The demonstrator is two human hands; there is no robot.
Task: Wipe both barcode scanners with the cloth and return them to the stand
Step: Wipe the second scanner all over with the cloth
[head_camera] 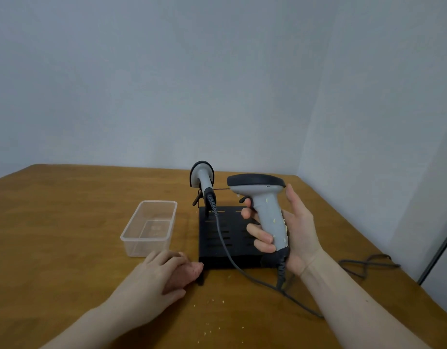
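My right hand [293, 230] grips the handle of a grey barcode scanner [265, 210] with a dark head, holding it upright over the black slotted stand [217, 250]. Pale specks stick to its handle. The second grey scanner [201, 176] hangs on the wire holder at the back of the stand, and its cable [223, 243] trails forward across the stand. My left hand [157, 275] lies on the table at the stand's front left corner, its fingers curled over a small pinkish-brown cloth [193, 269].
A clear plastic tub [132, 229] stands left of the stand. Pale crumbs [212, 301] are scattered on the wooden table [66, 210] near me. Dark cables [366, 264] lie at the right, close to the table's edge. Walls close off the back and right.
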